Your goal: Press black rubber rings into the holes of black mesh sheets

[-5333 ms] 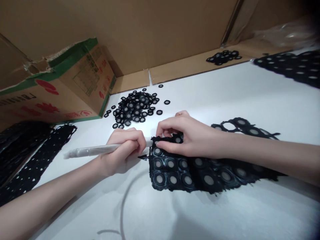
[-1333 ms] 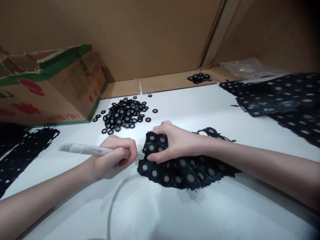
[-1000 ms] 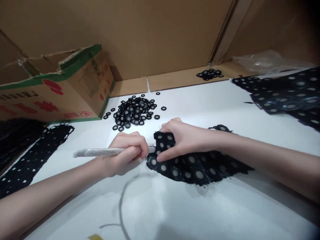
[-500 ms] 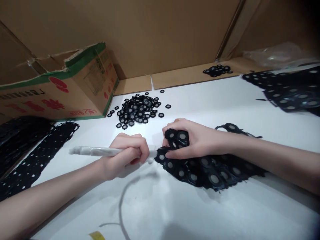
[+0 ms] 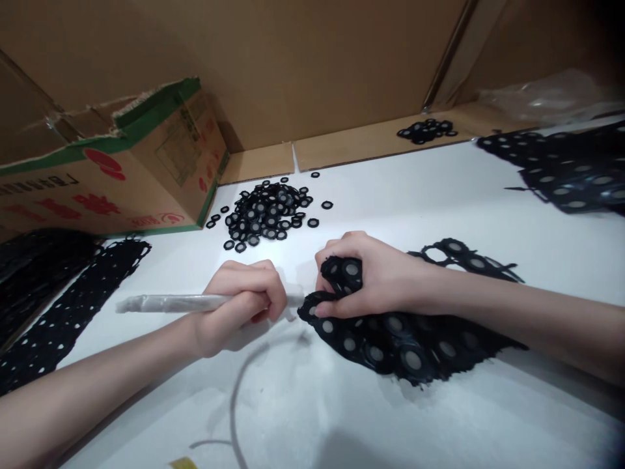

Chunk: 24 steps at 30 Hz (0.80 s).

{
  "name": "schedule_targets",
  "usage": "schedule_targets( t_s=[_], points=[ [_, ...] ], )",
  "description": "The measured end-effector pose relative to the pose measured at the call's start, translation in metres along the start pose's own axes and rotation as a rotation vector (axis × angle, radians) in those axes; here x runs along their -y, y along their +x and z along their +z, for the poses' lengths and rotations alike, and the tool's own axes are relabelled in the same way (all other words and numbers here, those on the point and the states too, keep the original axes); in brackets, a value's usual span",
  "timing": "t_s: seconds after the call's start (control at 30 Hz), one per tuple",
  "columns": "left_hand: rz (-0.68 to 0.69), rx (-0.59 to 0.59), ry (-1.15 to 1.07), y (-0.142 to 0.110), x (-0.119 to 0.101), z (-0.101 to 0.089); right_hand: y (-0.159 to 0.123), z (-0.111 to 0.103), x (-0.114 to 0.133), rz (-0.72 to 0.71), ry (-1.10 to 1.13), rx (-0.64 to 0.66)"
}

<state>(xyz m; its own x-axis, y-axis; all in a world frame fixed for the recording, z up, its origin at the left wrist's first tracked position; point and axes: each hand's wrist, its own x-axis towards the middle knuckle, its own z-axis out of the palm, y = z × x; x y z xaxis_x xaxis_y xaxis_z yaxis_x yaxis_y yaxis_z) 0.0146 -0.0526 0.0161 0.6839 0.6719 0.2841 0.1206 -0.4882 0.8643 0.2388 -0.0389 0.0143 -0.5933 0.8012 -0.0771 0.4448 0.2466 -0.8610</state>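
My left hand [image 5: 247, 299] is closed round a pale, pen-like tool [image 5: 168, 303] wrapped in clear plastic. The tool's tip points right and meets, or nearly meets, the edge of a black rubbery sheet [image 5: 375, 353] dotted with grey discs. Gripping that sheet's left end is my right hand [image 5: 364, 277], its thumb on top and a folded part bulging between thumb and fingers. Past my hands lies a heap of loose black rings with grey centres [image 5: 266, 212]. Some of the sheet is hidden under my right forearm.
A cardboard box with green edges [image 5: 166, 163] stands at the back left. Perforated black sheet [image 5: 78, 299] lies in front of it. More dotted sheets [image 5: 571, 172] and a small ring pile [image 5: 424, 131] are at the back right, near clear plastic [image 5: 547, 98]. Cardboard walls [image 5: 317, 65] close off the back.
My left hand and the tool have shifted slightly left. My right hand still grips the black sheet, whose left end has moved a little left; more of its holed far edge shows behind my wrist.
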Motion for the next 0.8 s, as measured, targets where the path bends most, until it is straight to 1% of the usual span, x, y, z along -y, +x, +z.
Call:
schedule_targets(
  t_s=[0.13,0.23,0.43,0.57,0.73,0.8],
  points=[
    [-0.045,0.034,0.02,0.001,-0.002,0.001,0.0,0.0,0.0,-0.011,-0.002,-0.009],
    [-0.106,0.04,0.017,0.001,-0.004,0.001,0.001,0.002,0.0,-0.028,-0.006,-0.01],
    [-0.277,0.067,-0.091,0.007,-0.005,-0.001,0.001,0.004,0.005,-0.021,-0.037,-0.021],
    [-0.339,0.092,-0.106,0.014,-0.009,-0.003,0.001,0.005,0.006,-0.027,-0.054,-0.019],
    [-0.437,0.078,-0.178,0.019,-0.014,-0.001,0.0,0.005,0.006,-0.021,-0.051,-0.005],
    [-0.465,0.107,-0.212,0.02,-0.015,-0.001,0.0,0.005,0.006,-0.023,-0.058,-0.001]
  ],
)
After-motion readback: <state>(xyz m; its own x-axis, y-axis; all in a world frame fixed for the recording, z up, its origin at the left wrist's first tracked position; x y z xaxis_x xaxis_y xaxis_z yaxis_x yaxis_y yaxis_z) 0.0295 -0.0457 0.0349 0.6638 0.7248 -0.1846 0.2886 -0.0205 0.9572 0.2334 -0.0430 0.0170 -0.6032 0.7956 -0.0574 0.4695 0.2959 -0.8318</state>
